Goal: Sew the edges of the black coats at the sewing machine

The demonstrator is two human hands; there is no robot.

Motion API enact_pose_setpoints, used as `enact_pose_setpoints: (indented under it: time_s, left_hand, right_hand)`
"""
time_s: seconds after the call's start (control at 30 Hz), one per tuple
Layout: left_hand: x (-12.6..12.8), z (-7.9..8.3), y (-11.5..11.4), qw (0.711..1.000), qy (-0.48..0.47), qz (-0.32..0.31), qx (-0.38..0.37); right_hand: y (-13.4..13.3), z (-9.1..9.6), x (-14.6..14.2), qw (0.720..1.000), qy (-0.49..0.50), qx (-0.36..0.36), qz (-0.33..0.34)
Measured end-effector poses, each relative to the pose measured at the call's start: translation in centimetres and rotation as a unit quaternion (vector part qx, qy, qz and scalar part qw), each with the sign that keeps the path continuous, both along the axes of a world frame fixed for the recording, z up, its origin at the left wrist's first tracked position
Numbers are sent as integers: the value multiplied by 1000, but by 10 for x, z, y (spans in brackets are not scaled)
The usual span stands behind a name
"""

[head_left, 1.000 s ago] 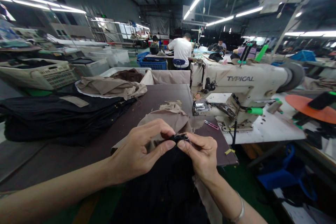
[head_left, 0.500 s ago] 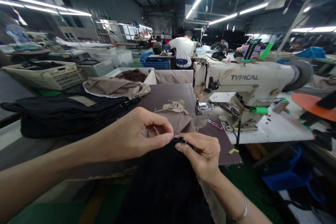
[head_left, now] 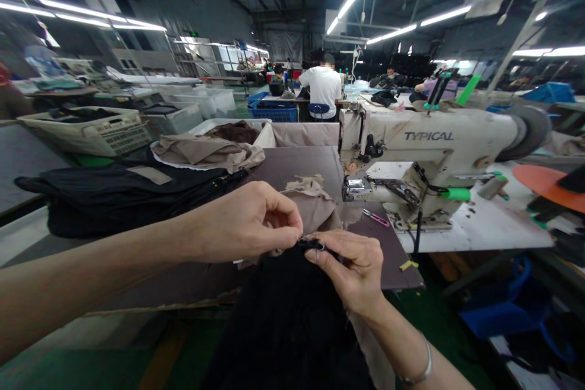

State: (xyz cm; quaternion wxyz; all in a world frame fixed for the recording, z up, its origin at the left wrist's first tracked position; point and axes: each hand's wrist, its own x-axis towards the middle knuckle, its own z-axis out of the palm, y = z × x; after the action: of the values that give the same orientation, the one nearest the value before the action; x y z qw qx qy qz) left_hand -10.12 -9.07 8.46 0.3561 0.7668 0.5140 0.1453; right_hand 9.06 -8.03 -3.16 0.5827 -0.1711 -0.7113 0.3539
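Note:
My left hand and my right hand meet at the top edge of a black fabric piece that hangs down in front of me. Both hands are closed in a pinch on that edge, fingertips almost touching. A beige fabric piece lies on the dark brown table just behind my hands. The cream sewing machine stands to the right, its needle end about a hand's width beyond my right hand.
A pile of black garments and beige cloth lies on the left of the table. Pink thread snips rest near the machine base. Plastic crates stand at left. A person in a white shirt sits at the back.
My left hand has risen slightly and curled tighter into a pinch at the black fabric's edge. The view has shifted a little to the left. My right hand keeps its grip.

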Motion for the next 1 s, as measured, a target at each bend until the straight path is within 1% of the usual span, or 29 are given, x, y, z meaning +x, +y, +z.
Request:
enact_pose_setpoints:
  time_s: [0.07, 0.13, 0.2, 0.27, 0.4, 0.47, 0.53, 0.63, 0.7, 0.77, 0.87, 0.93, 1.0]
  left_hand:
    - [-1, 1, -2, 1000, 3, -2, 15]
    - [-2, 1, -4, 999, 2, -19, 43]
    - [-3, -2, -6, 996, -1, -42, 79]
    - [-4, -12, -9, 992, -2, -42, 123]
    - [-1, -38, -16, 974, -14, 21, 227]
    - [1, -45, -19, 966, -25, 28, 257]
    - [3, -48, -20, 961, -33, 23, 273]
    - [4, -47, -20, 960, -37, 18, 277]
    - [4, -46, -20, 961, -35, 15, 273]
    - [4, -45, -20, 960, -33, 13, 277]
    - [3, -45, -22, 959, -31, 14, 280]
    - [2, -48, -25, 961, -39, 21, 272]
    - [1, -59, -29, 963, -59, 55, 255]
  right_hand:
    - [0, 0, 1, 1000, -2, -9, -3]
    - [0, 1, 2, 1000, -5, -15, -8]
    - [1, 1, 2, 1000, -10, -21, -17]
    - [2, 1, 3, 999, -19, -33, -29]
    - [2, -1, 2, 997, -29, -52, -55]
    - [1, -1, 1, 997, -26, -53, -58]
    - [1, 1, 3, 997, -31, -53, -53]
    - [3, 13, 11, 994, -83, -53, -34]
    - [8, 28, 19, 987, -153, -56, -8]
    - [15, 45, 26, 972, -226, -59, 28]
    - [24, 67, 32, 942, -315, -51, 100]
    - [27, 75, 32, 925, -351, -36, 138]
    - [28, 76, 31, 922, -360, -20, 138]
